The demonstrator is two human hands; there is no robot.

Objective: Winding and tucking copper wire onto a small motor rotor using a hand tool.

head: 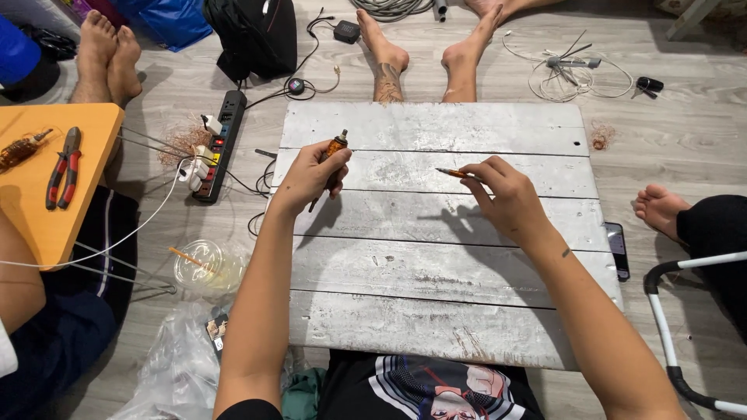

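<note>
My left hand (310,176) holds a small orange-brown coil part (335,146) with a dark end upright above a whitewashed wooden board (436,311). My right hand (506,198) pinches a thin orange-tipped tool (451,173) that points left, toward the part. The two hands are a short gap apart over the far half of the board.
A black power strip (218,148) with plugs lies left of the board. An orange table (47,210) at left carries red-handled pliers (62,167). A plastic cup (204,266) and bag sit at near left. Other people's bare feet (385,58) rest beyond the board. A phone (616,249) lies at right.
</note>
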